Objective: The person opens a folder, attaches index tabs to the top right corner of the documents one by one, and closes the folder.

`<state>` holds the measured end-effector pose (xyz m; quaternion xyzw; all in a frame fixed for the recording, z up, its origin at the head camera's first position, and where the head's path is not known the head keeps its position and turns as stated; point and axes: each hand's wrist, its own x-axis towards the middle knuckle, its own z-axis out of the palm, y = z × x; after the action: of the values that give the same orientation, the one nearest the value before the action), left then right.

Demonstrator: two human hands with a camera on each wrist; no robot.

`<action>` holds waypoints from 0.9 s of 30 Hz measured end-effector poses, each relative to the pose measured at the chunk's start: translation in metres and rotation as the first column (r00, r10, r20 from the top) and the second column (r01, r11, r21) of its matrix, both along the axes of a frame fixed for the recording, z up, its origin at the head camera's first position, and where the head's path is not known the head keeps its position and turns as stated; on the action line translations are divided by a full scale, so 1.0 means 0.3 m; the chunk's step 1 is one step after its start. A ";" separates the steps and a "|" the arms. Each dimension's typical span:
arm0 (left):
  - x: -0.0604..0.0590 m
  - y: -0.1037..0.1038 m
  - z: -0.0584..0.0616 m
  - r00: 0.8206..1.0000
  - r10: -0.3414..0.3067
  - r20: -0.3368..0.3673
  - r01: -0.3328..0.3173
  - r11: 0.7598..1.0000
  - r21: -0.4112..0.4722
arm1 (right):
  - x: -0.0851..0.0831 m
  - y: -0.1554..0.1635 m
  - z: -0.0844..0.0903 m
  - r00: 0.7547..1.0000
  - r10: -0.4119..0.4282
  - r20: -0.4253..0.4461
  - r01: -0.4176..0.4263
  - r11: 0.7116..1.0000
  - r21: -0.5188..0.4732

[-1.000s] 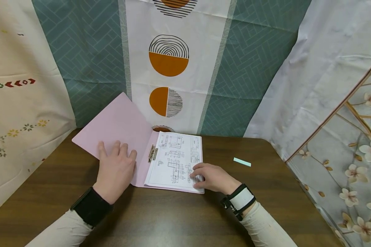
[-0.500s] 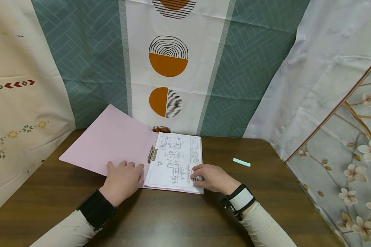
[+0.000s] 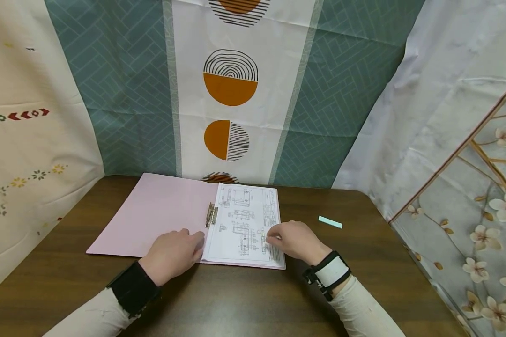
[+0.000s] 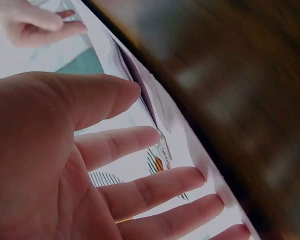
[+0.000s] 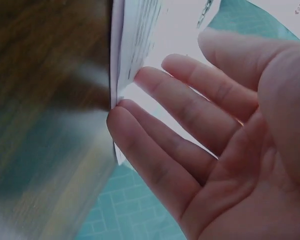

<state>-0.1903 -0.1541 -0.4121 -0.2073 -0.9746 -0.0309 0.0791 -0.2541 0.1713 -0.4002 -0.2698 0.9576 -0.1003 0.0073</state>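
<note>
A pink clip folder (image 3: pixel 152 210) lies spread on the table, its cover flat to the left. On its right half sit white sheets with technical drawings (image 3: pixel 253 210), beside a metal clip (image 3: pixel 211 215) near the spine. My left hand (image 3: pixel 174 252) rests low on the cover by the spine; its fingers are extended and slightly spread in the left wrist view, with the folder's edge (image 4: pixel 205 165) at their tips. My right hand (image 3: pixel 297 241) lies at the sheets' lower right edge, its fingers (image 5: pixel 175 107) loosely extended against the folder's side and holding nothing.
A small pale turquoise strip (image 3: pixel 331 222) lies on the brown wooden table (image 3: pixel 236 304), right of the folder. Patterned cloth (image 3: pixel 232 140) hangs at the table's back edge, with more cloth on both sides.
The folder's cover has come down from a raised slant to flat on the table. My left hand has moved down and right with it; my right hand has shifted slightly right.
</note>
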 end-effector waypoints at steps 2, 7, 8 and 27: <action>0.010 0.012 0.002 1.000 -0.020 -0.015 0.020 1.000 -0.004 | -0.003 -0.001 0.001 0.999 -0.032 -0.024 0.032 0.999 0.000; 0.035 0.042 0.005 0.999 -0.050 -0.017 0.049 0.998 -0.030 | -0.006 -0.004 -0.006 0.997 -0.067 -0.032 0.067 0.998 0.020; 0.040 0.046 0.006 0.998 -0.056 -0.019 0.056 0.998 -0.035 | -0.006 -0.005 -0.009 0.998 -0.064 -0.022 0.065 0.998 0.026; 0.031 0.084 0.005 0.996 -0.023 -0.082 0.022 1.000 -0.015 | 0.018 -0.012 -0.035 0.994 0.045 0.099 -0.053 0.996 0.077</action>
<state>-0.1811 -0.1288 -0.4106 -0.2199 -0.9683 -0.0166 0.1173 -0.2487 0.1676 -0.4108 -0.2876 0.9524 -0.0749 0.0672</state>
